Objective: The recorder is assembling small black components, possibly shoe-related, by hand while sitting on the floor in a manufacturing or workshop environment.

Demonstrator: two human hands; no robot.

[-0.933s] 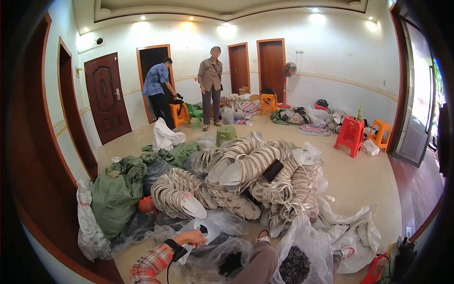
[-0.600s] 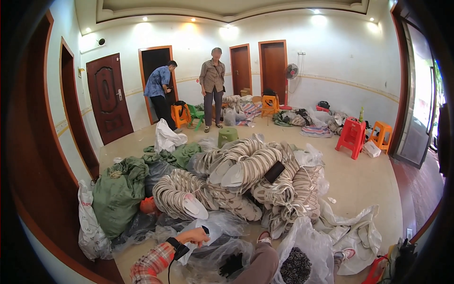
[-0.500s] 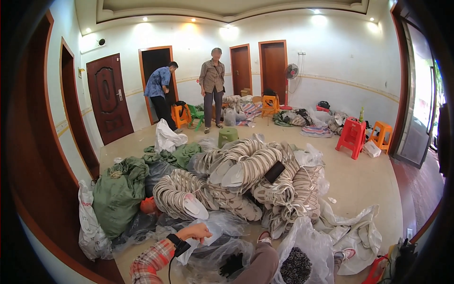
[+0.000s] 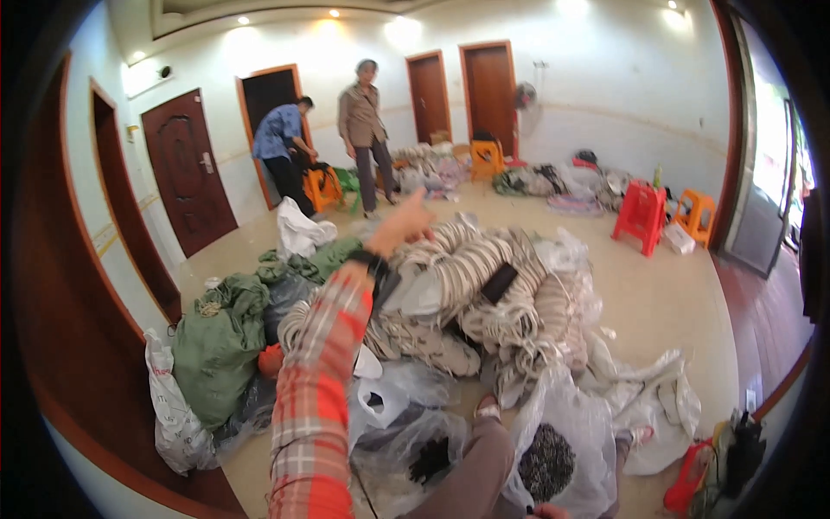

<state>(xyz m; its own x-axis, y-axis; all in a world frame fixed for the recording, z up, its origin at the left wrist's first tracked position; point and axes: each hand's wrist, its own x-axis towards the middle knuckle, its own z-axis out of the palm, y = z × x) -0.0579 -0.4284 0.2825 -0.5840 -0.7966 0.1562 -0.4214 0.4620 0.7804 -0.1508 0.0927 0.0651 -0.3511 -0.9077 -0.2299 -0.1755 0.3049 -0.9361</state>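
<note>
My left arm, in a red plaid sleeve with a black band at the wrist, reaches out over the pile. My left hand (image 4: 399, 230) is blurred; a finger stretches forward and I see nothing held. Below it lie stacked bundles of beige and white pieces like shoe uppers (image 4: 467, 268), with a black rectangular item (image 4: 499, 283) on top. A bit of my right hand (image 4: 546, 512) shows at the lower edge, fingers mostly hidden. It is beside a clear plastic bag (image 4: 588, 432) holding small black pieces (image 4: 546, 463). A black glove (image 4: 430, 458) lies by my leg.
Green sacks (image 4: 220, 346) and a white sack (image 4: 170, 406) stand at left. Two people, one in a blue shirt (image 4: 278, 131) and one in a brown checked shirt (image 4: 360, 114), stand beyond the pile. A red stool (image 4: 641, 216) and orange stool (image 4: 694, 216) are at right.
My left hand has risen from low in front of the pile and stretched forward over it. The right hand's edge has come into view. The scene has shifted slightly upward and left.
</note>
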